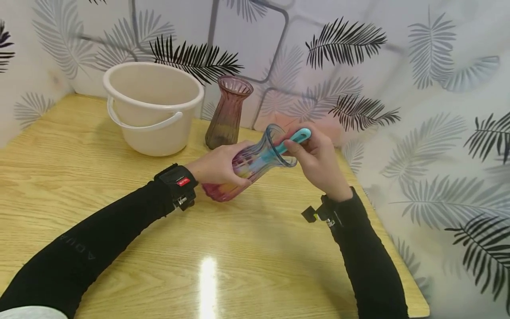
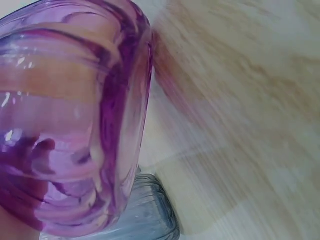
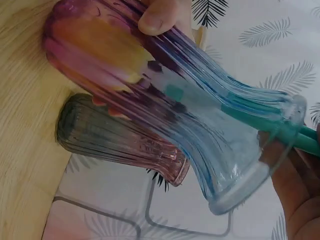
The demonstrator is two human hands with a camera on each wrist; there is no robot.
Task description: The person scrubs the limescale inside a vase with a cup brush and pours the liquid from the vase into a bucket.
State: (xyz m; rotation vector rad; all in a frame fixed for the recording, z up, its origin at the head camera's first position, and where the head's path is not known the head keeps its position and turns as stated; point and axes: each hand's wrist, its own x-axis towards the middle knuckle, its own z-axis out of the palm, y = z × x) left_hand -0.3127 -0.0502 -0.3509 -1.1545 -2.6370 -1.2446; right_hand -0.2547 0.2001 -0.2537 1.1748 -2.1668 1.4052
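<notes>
My left hand (image 1: 219, 164) grips a ribbed glass vase (image 1: 260, 150) round its body, above the table and tilted with its mouth up to the right. The glass fades from pink at the base to blue at the flared rim. At that mouth my right hand (image 1: 318, 159) holds a turquoise-handled brush (image 1: 301, 135), its fingers curled round the handle and some fingertips inside the rim. In the right wrist view the brush handle (image 3: 300, 137) runs into the neck, and a yellow-orange patch shows through the body. The left wrist view shows the vase's pink base (image 2: 65, 115) close up.
Behind the left hand a second ribbed vase (image 1: 227, 115), pinkish above and grey-green below, stands upright. Left of it is a cream bucket (image 1: 155, 133) with its handle down. A leaf-patterned sheet (image 1: 430, 177) borders the wooden table (image 1: 255, 257). A white rounded edge (image 1: 32, 312) shows bottom left.
</notes>
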